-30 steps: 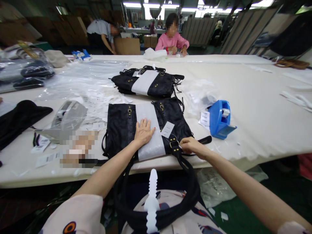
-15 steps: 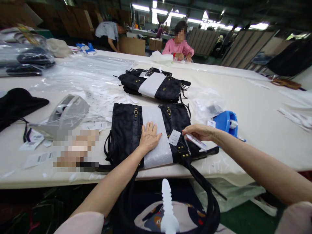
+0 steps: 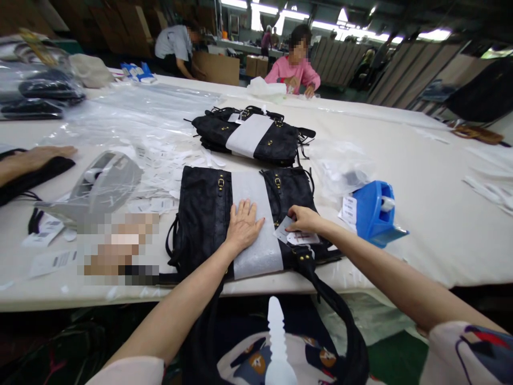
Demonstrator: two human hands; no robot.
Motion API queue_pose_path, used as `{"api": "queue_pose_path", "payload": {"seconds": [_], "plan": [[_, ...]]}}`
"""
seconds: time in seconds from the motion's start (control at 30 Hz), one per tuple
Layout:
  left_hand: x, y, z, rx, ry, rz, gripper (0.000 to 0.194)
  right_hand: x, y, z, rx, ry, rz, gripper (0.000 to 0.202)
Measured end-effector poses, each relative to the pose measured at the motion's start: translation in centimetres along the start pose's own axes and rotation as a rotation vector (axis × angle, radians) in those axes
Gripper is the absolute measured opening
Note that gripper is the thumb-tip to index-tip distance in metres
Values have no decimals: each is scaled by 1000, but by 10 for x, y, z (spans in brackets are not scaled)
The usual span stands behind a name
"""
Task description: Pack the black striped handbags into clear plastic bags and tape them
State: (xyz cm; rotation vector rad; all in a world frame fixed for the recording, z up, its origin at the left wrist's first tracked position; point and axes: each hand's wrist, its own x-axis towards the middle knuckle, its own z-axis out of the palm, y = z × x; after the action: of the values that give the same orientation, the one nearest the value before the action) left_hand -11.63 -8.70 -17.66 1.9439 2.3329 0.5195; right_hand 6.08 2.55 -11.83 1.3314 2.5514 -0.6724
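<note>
A black handbag [image 3: 200,224] with brass buckles lies flat at the table's near edge, its handles [image 3: 352,337] hanging over that edge. Around its middle runs a white wrapping band [image 3: 258,262]. My left hand [image 3: 244,227] rests flat on the band, fingers spread. At the bag's right side, my right hand [image 3: 303,219] pinches a grey hang tag [image 3: 281,232] between thumb and fingers. Just below those fingers a white tag [image 3: 303,238] lies against the bag. Behind, more black handbags [image 3: 280,147] are stacked, also with a white band.
A blue tape dispenser [image 3: 372,214] stands right of the bag, a grey one [image 3: 106,179] left. White labels [image 3: 160,171] lie scattered. Another person's hand [image 3: 40,158] touches a black item at far left. A person in pink [image 3: 294,72] works across the table [image 3: 433,214].
My right hand has moved left and inward, from beside the bag onto the grey tag. The white tag now lies against the bag. Another person's hand has appeared at far left.
</note>
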Motion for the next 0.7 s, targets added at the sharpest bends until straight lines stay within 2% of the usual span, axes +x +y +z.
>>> {"api": "queue_pose_path", "payload": {"seconds": [0.1,0.17,0.33,0.4,0.47,0.57,0.63,0.7], "plan": [[1,0,1,-12,0,-5,55,8,0,-10,42,-103,-38,22],[1,0,1,-11,-1,-5,55,15,0,-20,39,-122,-87,12],[-3,4,-5,-13,15,10,52,37,-7,-34,-69,32,-177,9],[-5,6,-9,-44,16,126,47,43,-11,-30,-101,85,-199,9],[-4,6,-12,-87,-42,315,42,45,-15,-24,-116,120,-208,10],[3,5,-11,-88,-171,505,38,33,-12,-20,-137,239,-193,24],[8,3,-9,-47,-219,542,38,14,-1,-20,-126,336,-211,27],[12,2,-8,-7,-239,566,39,-11,16,-20,-74,316,-270,24]]}}
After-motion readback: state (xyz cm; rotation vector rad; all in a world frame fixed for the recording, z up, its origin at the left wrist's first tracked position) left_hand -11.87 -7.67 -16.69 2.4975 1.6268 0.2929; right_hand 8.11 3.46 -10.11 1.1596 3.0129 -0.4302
